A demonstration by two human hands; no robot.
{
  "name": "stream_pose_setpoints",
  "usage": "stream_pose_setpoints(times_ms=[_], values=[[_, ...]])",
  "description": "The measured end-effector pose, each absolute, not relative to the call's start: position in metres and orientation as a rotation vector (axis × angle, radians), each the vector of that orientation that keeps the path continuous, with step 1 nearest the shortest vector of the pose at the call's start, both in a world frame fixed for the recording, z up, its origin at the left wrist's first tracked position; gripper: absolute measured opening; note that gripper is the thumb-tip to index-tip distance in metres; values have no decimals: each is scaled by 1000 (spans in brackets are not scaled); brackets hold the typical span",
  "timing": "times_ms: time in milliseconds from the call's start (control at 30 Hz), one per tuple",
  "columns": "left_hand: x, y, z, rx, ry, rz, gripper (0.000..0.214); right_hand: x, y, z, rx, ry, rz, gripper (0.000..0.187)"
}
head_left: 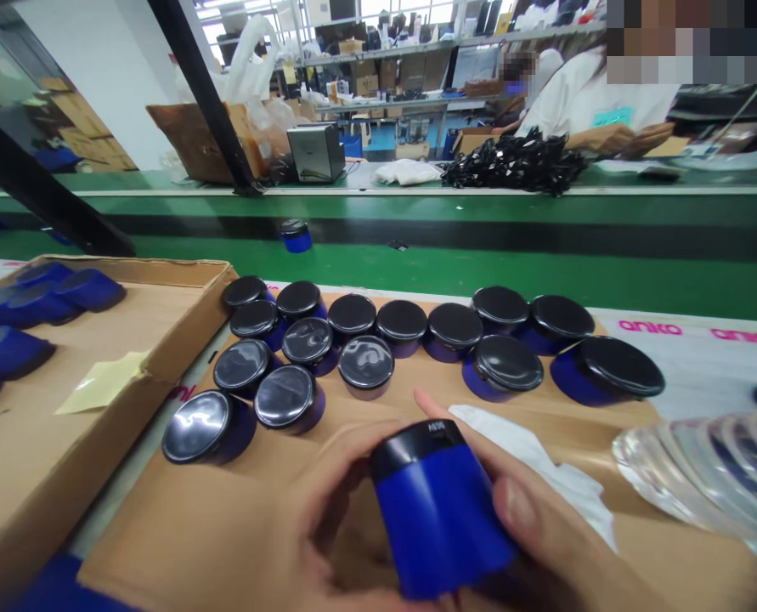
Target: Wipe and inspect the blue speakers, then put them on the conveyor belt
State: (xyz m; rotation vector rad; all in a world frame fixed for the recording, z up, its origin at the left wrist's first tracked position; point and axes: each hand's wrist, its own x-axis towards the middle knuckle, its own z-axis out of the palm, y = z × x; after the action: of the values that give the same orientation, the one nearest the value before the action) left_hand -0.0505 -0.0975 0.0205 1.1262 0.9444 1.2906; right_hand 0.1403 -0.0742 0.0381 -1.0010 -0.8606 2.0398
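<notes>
Low in the middle of the head view, a blue round housing point(438, 518) with a black base is held tilted between both hands. Small pale lettering, which looks like "DC5V", shows on its black rim. My left hand point(327, 510) curves around its left side, fingers closed on it. From the right, my right hand point(544, 518) grips the same housing, its thumb pressed on the blue wall. Just beyond the hands, several similar blue housings with shiny black discs facing up point(365, 365) stand in loose rows on brown cardboard point(353, 421).
A cardboard tray point(190, 272) at left holds several blue rings and a yellow note point(101, 382). Right are a crumpled white cloth point(537, 459) and a clear ridged plastic object point(709, 467). One housing point(296, 236) sits on the green belt point(378, 272). Across it, a person handles things beside black cables point(518, 161).
</notes>
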Motion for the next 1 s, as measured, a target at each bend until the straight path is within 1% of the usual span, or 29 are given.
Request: stream_pose_setpoints(times_ms=[67, 100, 167, 200, 267, 367, 433, 533, 633, 767, 900, 1000], values=[[-52, -105, 29, 1133, 1055, 1244, 65, 137, -72, 37, -860, -969, 2068, 56], [-53, -109, 31, 1083, 1085, 1211, 70, 136, -72, 36, -809, -1054, 2031, 55], [-51, -113, 32, 920, 1030, 1182, 81, 135, -70, 32, -782, -1271, 1832, 55], [-50, -114, 31, 842, 969, 1186, 82, 135, -70, 30, -804, -1388, 1683, 58], [-45, -114, 28, 737, 847, 1216, 74, 135, -72, 24, -856, -1603, 1378, 67], [-40, -111, 25, 687, 761, 1229, 57, 136, -75, 19, -892, -1800, 1082, 66], [-39, -109, 27, 657, 731, 1223, 50, 135, -77, 17, -883, -1828, 1029, 59], [-39, -105, 34, 607, 696, 1208, 49, 135, -79, 17, -891, -1832, 1007, 53], [-37, -100, 41, 656, 644, 1180, 47, 136, -79, 17, -884, -1859, 928, 53], [-32, -95, 42, 728, 542, 1158, 40, 134, -74, 19, -871, -1888, 734, 55], [-32, -98, 39, 755, 610, 1164, 44, 125, -63, 26, -994, -1837, 642, 58], [-34, -97, 44, 758, 710, 1158, 45, 123, -56, 29, -1039, -1781, 622, 55]])
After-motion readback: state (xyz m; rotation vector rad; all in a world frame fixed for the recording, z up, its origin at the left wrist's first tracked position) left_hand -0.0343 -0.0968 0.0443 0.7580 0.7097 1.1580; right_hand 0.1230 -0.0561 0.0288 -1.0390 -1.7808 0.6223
